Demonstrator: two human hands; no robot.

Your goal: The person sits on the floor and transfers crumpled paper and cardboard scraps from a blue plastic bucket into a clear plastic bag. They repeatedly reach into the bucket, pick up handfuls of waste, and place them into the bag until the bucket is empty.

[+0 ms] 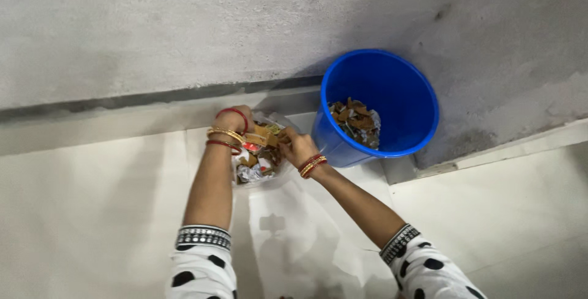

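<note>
Spotted sleeves [202, 274] reach out — both hands at a clear scrap-filled bag [260, 152].
Left hand [236, 118] and right hand [297, 146] clamp its mouth apart; blue bucket [380, 100] sits at two o'clock — scraps inside.

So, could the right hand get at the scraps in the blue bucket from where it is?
Probably yes. The right hand is at the bag of scraps, right beside the blue bucket. The bucket's mouth is open and nothing lies between the hand and the scraps inside.
</note>
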